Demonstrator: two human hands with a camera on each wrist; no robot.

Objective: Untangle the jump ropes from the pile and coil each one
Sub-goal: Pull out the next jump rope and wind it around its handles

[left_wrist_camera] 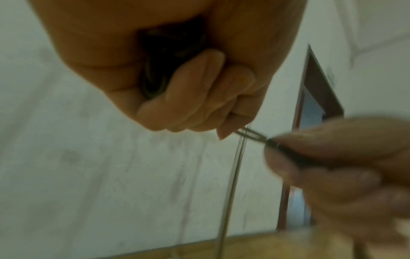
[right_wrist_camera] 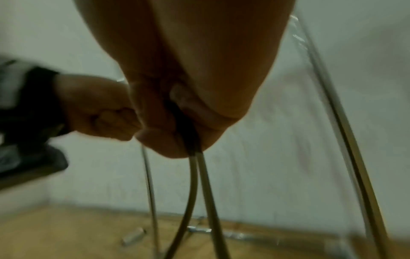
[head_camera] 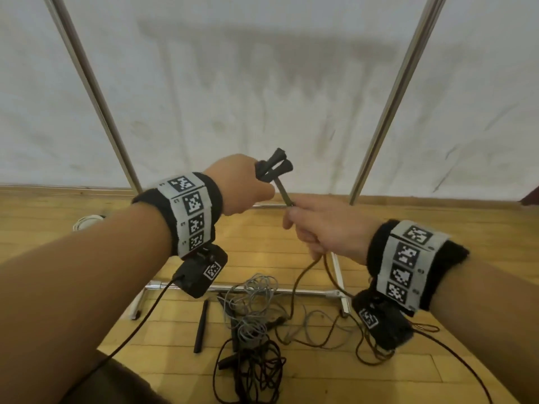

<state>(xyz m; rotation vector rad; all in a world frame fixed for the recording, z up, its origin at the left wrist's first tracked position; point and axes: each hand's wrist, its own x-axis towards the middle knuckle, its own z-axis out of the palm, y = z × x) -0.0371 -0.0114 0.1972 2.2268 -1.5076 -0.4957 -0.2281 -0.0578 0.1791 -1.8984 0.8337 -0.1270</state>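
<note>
My left hand [head_camera: 248, 185] is raised in front of me and grips the two black handles [head_camera: 275, 166] of one jump rope, their ends sticking up past my fist. From the handles a doubled brown rope [head_camera: 284, 193] runs down to my right hand [head_camera: 316, 225], which pinches it between thumb and fingers. In the right wrist view two strands of the rope [right_wrist_camera: 199, 184] hang from that fist [right_wrist_camera: 177, 122]. Below, the strands trail to a tangled pile [head_camera: 253, 330] of grey and black ropes on the floor, with a loose black handle [head_camera: 201, 326] beside it.
A metal rack frame stands ahead, with slanted poles [head_camera: 96, 91] and a floor bar [head_camera: 306, 292] just behind the pile. A white coiled rope [head_camera: 86, 221] lies at the left by the wall. Wooden floor [head_camera: 306, 383] spreads around; a white wall is behind.
</note>
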